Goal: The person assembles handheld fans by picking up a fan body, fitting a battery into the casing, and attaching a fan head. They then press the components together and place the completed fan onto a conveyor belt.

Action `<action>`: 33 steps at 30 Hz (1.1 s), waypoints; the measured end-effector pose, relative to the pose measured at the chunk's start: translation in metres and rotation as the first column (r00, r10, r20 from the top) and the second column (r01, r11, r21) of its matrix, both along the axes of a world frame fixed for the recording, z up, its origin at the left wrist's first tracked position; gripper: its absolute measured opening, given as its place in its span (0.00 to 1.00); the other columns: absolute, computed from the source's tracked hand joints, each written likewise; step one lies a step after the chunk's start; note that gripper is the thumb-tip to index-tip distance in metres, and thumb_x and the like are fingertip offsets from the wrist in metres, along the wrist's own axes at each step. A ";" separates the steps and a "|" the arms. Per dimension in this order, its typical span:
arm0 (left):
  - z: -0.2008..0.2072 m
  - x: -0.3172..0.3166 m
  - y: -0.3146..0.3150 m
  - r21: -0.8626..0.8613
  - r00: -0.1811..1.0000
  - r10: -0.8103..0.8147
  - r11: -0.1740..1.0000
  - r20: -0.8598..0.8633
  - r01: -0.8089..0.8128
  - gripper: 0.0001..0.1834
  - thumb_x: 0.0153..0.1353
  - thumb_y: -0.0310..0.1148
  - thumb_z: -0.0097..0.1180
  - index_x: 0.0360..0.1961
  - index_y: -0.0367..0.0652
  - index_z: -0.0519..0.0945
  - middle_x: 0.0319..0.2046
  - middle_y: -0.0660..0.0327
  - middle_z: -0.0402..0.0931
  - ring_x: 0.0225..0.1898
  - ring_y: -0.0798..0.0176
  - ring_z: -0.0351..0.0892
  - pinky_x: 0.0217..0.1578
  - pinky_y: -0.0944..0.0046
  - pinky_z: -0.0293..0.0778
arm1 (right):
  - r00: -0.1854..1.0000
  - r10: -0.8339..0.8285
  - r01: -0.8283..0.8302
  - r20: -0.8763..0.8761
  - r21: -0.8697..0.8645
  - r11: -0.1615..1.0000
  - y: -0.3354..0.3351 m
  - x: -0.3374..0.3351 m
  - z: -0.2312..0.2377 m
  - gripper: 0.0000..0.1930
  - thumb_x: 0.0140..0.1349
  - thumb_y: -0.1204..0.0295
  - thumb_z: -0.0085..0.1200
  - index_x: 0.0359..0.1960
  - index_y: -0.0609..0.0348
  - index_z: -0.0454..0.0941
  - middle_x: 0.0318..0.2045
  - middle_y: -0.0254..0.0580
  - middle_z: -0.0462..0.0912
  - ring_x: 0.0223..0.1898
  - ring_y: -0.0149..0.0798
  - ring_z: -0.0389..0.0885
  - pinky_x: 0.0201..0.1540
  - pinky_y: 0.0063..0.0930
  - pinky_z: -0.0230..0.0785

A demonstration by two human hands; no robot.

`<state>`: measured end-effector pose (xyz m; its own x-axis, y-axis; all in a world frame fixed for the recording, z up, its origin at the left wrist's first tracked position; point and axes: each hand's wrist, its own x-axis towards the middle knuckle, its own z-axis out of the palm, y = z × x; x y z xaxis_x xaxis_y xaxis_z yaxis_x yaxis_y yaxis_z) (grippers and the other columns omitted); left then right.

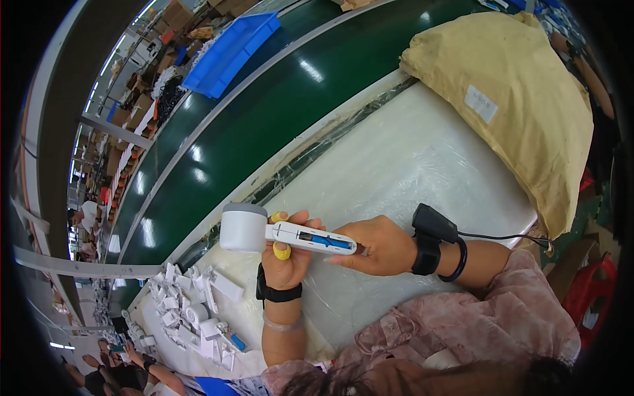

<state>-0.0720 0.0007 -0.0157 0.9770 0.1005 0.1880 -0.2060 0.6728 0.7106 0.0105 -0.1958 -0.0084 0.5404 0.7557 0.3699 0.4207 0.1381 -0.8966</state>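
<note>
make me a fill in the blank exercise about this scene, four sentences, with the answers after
1. The ____ covers sit on two fingers of the left hand.
2. The part in the open slot of the white device is coloured ____.
3. The pile of small white parts lies to the ____ of both hands.
4. The wide belt beyond the white work surface is ____ in colour.

Missing words: yellow; blue; left; green.
</note>
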 end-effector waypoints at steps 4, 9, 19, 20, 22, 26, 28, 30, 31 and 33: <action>-0.003 0.000 -0.001 -0.096 0.998 0.010 0.995 -0.055 -0.015 0.25 0.60 0.38 0.61 0.56 0.46 0.69 0.51 0.49 0.77 0.52 0.45 0.78 0.56 0.42 0.72 | 0.996 0.001 0.002 0.085 -0.033 0.999 -0.001 0.002 0.001 0.17 0.57 0.64 0.65 0.43 0.59 0.78 0.28 0.43 0.82 0.24 0.35 0.82 0.28 0.24 0.74; -0.013 0.006 -0.001 -0.144 0.949 0.106 0.977 -0.295 -0.154 0.25 0.66 0.41 0.54 0.60 0.41 0.66 0.48 0.52 0.78 0.50 0.51 0.79 0.53 0.52 0.75 | 0.997 0.052 -0.039 0.062 -0.190 0.981 0.001 0.002 0.000 0.18 0.56 0.61 0.65 0.41 0.61 0.77 0.26 0.44 0.82 0.25 0.36 0.84 0.28 0.26 0.76; -0.019 0.010 -0.005 -0.110 0.884 0.153 0.969 -0.441 -0.222 0.25 0.67 0.44 0.51 0.56 0.36 0.70 0.49 0.53 0.77 0.50 0.57 0.78 0.51 0.56 0.76 | 0.997 0.070 -0.062 0.039 -0.184 0.981 0.002 0.000 -0.003 0.15 0.58 0.66 0.64 0.40 0.62 0.76 0.25 0.43 0.83 0.26 0.37 0.85 0.29 0.25 0.76; -0.019 0.011 -0.005 -0.141 0.882 0.131 0.966 -0.454 -0.216 0.25 0.67 0.45 0.51 0.56 0.36 0.70 0.48 0.53 0.77 0.50 0.57 0.78 0.51 0.57 0.76 | 0.997 0.056 -0.047 0.055 -0.144 0.988 0.003 -0.001 -0.007 0.14 0.58 0.67 0.63 0.40 0.62 0.76 0.25 0.43 0.83 0.25 0.36 0.85 0.28 0.24 0.76; -0.020 0.011 -0.005 -0.108 0.876 0.138 0.972 -0.463 -0.210 0.25 0.67 0.46 0.51 0.56 0.36 0.70 0.48 0.52 0.77 0.50 0.57 0.78 0.51 0.57 0.76 | 0.996 0.042 -0.035 0.073 -0.101 0.994 0.003 -0.001 -0.009 0.14 0.58 0.69 0.63 0.41 0.62 0.76 0.25 0.43 0.83 0.25 0.35 0.85 0.28 0.23 0.75; -0.016 0.010 -0.008 -0.068 0.864 0.165 0.972 -0.476 -0.224 0.25 0.67 0.46 0.50 0.56 0.36 0.70 0.48 0.52 0.77 0.50 0.57 0.78 0.50 0.56 0.77 | 0.992 0.095 -0.105 -0.088 -0.110 0.988 0.003 -0.001 -0.005 0.13 0.59 0.71 0.62 0.42 0.62 0.76 0.24 0.41 0.83 0.24 0.31 0.83 0.28 0.21 0.74; -0.014 0.010 -0.009 -0.056 0.860 0.170 0.973 -0.482 -0.224 0.25 0.68 0.46 0.50 0.56 0.37 0.70 0.48 0.52 0.77 0.51 0.57 0.78 0.51 0.56 0.76 | 0.987 0.102 -0.115 -0.121 -0.099 0.989 0.003 -0.001 -0.004 0.12 0.60 0.71 0.61 0.43 0.62 0.76 0.24 0.40 0.82 0.24 0.30 0.83 0.28 0.21 0.74; -0.015 0.009 -0.009 -0.049 0.853 0.180 0.971 -0.490 -0.233 0.25 0.68 0.46 0.49 0.56 0.37 0.69 0.49 0.52 0.77 0.51 0.57 0.77 0.51 0.56 0.76 | 0.981 0.070 -0.091 -0.180 -0.109 0.990 0.003 -0.001 -0.003 0.15 0.57 0.71 0.64 0.44 0.62 0.76 0.28 0.40 0.82 0.24 0.30 0.82 0.28 0.22 0.74; -0.017 0.010 -0.007 -0.060 0.862 0.177 0.971 -0.475 -0.232 0.24 0.68 0.46 0.48 0.56 0.37 0.69 0.49 0.52 0.77 0.52 0.56 0.77 0.52 0.56 0.75 | 0.981 0.077 -0.098 -0.181 -0.112 0.989 0.003 -0.002 0.000 0.15 0.57 0.71 0.64 0.44 0.62 0.76 0.28 0.40 0.82 0.24 0.30 0.82 0.28 0.22 0.74; -0.019 0.011 -0.006 -0.075 0.872 0.175 0.969 -0.458 -0.234 0.24 0.69 0.45 0.47 0.56 0.37 0.69 0.50 0.52 0.76 0.52 0.56 0.77 0.53 0.55 0.75 | 0.986 -0.121 0.111 -0.112 -0.096 0.989 0.002 -0.004 0.009 0.20 0.52 0.70 0.68 0.44 0.61 0.75 0.35 0.41 0.80 0.27 0.31 0.82 0.29 0.22 0.75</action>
<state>-0.0605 -0.0056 -0.0351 0.9090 0.3011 -0.2882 -0.0311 0.7385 0.6735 0.0068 -0.1936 0.0002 0.6620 0.7123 0.2330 0.3208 0.0117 -0.9471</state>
